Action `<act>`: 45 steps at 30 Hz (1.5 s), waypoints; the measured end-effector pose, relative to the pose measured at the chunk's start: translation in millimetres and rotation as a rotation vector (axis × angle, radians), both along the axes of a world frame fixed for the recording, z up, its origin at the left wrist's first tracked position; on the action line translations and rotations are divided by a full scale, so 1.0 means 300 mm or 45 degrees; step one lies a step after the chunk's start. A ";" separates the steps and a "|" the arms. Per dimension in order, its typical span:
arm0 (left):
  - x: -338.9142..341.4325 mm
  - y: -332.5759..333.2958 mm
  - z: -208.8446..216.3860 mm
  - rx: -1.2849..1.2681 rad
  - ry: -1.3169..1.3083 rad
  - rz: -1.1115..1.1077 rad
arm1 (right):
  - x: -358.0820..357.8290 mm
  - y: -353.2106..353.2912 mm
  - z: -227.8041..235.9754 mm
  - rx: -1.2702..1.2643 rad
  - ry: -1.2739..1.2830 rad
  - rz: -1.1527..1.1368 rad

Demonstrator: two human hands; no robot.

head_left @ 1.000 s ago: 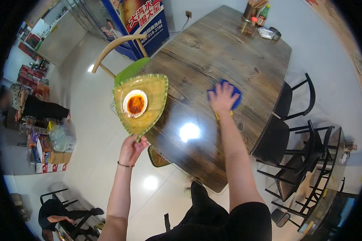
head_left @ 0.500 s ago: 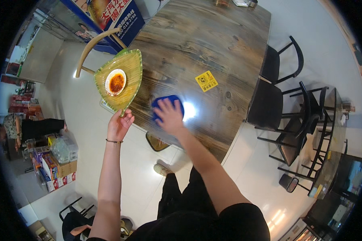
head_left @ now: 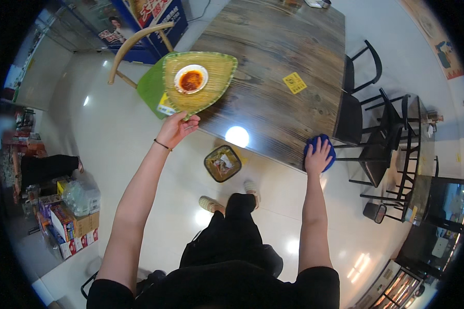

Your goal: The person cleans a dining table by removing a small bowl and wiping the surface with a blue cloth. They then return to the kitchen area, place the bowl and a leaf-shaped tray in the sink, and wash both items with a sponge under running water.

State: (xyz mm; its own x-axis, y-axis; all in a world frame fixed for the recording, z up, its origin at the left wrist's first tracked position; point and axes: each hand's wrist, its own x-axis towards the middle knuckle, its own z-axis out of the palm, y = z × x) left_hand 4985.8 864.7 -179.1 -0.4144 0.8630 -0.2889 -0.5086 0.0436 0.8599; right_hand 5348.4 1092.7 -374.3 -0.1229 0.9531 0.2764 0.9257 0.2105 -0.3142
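My left hand (head_left: pixel 177 130) pinches the near tip of a yellow-green, leaf-shaped plate (head_left: pixel 219 77) and holds it up over the left edge of the wooden table (head_left: pixel 278 46). On that plate sits a small white dish (head_left: pixel 192 80) of oily red sauce. At the table's near right corner, my right hand (head_left: pixel 318 158) presses on a bunched blue cloth (head_left: pixel 331 153), its fingers laid over it. Part of the cloth is hidden under the palm.
A yellow sticker (head_left: pixel 295 83) lies on the tabletop. Below the near edge stands a waste bin (head_left: pixel 222 163) with litter inside. A green-seated chair (head_left: pixel 150 90) is at the left; black chairs (head_left: pixel 349 118) line the right. Boxes (head_left: pixel 77 221) are stacked far left.
My right hand has swept the blue cloth rightward along the near edge to the corner. My left hand and the plate have shifted right in the picture, and the bin shows more fully.
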 end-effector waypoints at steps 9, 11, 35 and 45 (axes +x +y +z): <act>-0.241 -0.005 0.069 0.029 -0.021 -0.035 | -0.345 -0.193 0.047 -0.046 -0.023 -0.188; -0.313 -0.001 0.089 0.017 -0.015 -0.044 | -0.517 -0.244 0.108 -0.014 0.024 -0.001; -0.935 0.430 0.327 -0.108 0.000 -0.290 | -1.789 0.085 0.575 0.015 0.181 0.823; -1.118 0.614 0.387 -0.079 0.098 -0.543 | -1.906 0.371 0.598 0.021 0.115 0.494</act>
